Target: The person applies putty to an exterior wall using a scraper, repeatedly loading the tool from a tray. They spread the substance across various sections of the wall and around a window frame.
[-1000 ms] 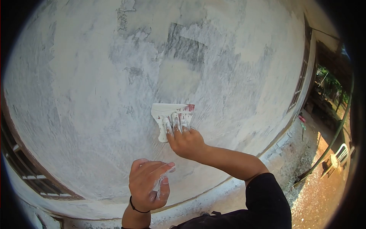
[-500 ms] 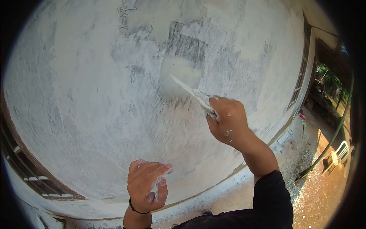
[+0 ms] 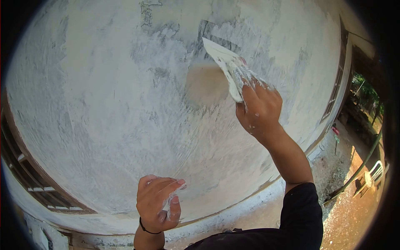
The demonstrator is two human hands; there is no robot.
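A: Where is the right hand [image 3: 259, 109]?

B: High on the patchy white and grey plastered wall [image 3: 104, 104], arm stretched upward. Its fingers [image 3: 250, 85] are spread flat over a broad, flat putty scraper smeared with white filler [image 3: 225, 64], pinning the blade to the wall.

A: How does the blade lie?

B: Tilted, its upper corner reaching into a dark grey bare patch [image 3: 216, 35], its lower part under the fingertips. Just left of it sits a smooth, brownish damp-looking spot [image 3: 206, 85].

A: And the left hand [image 3: 158, 204]?

B: Low down, near the foot of the wall, well apart from the scraper. Its fingers are curled round a small lump of white filler [image 3: 171, 200], thumb and forefinger pinched over it. A thin black band [image 3: 146, 229] circles the wrist.

A: Anything else around?

B: A brown-framed louvred window [image 3: 46, 189] at lower left, a second window [image 3: 335, 91] along the wall to the right, and far off at the right edge a white plastic chair [image 3: 373, 173] standing on sunlit ground.
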